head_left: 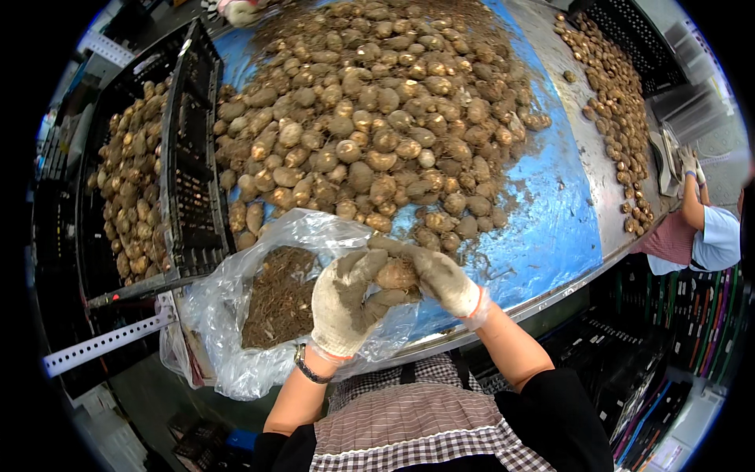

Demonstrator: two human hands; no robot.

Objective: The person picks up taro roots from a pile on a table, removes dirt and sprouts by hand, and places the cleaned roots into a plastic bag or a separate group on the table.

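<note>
Head view: held a brown tuber (395,274) between the half-curled, gloved left hand (346,305) and right hand (443,277), probably for steadiness, near the table's (609,212) front edge, beside a plastic bag (208,315) of brown debris (275,303), perhaps to catch crumbs

Soiled off-white knit gloves (336,322) with orange-edged cuffs (330,355) cover the left hand (346,303) and right hand (444,275), a dark-banded wristwatch (309,367) and black fabric sleeve (279,452) show toward seven o'clock, and a mauve-brown checked apron (409,413) with white trim (417,440) and dark-and-white gingham lies at six.
</note>
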